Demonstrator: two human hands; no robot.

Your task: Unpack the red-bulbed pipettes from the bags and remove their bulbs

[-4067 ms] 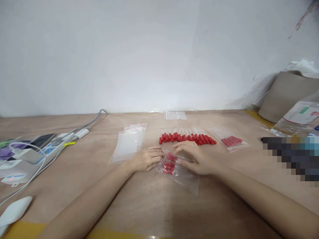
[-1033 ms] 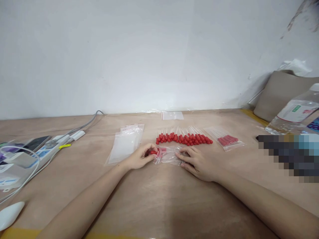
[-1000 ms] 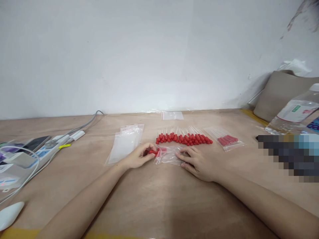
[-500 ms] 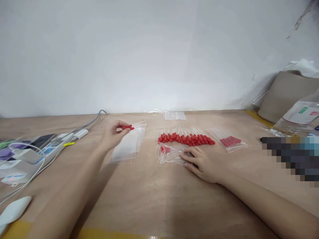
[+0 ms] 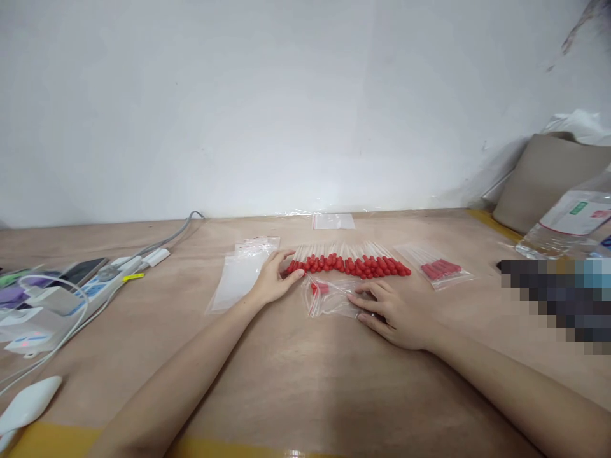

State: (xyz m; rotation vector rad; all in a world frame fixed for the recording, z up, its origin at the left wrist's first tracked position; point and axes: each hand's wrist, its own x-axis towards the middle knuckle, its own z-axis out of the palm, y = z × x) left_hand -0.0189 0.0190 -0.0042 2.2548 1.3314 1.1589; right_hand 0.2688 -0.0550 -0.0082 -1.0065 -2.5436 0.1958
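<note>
A row of red-tipped sticks [image 5: 351,264] lies across the table, with red heads toward me and pale thin shafts toward the wall. At the row's left end my left hand [image 5: 273,280] has its thumb and fingers closed around a few red heads. In front of the row lies a clear zip bag [image 5: 337,304] with some red pieces inside at its left. My right hand [image 5: 394,315] rests on the right part of this bag, fingers apart and lying fairly flat. Left of the row is a stack of flat clear zip bags [image 5: 233,283], partly behind my left hand.
A bag of red-tipped sticks [image 5: 440,269] lies right of the row. Another flat bag [image 5: 333,221] is near the wall. A power strip [image 5: 90,296] with cables and a white spoon-shaped object [image 5: 31,404] are at left. A plastic bottle [image 5: 568,219] stands at right.
My left hand has moved right from above the stacked bags to the row's left end, bringing red-tipped pieces there. The row reaches further left. My right hand stays on the bag.
</note>
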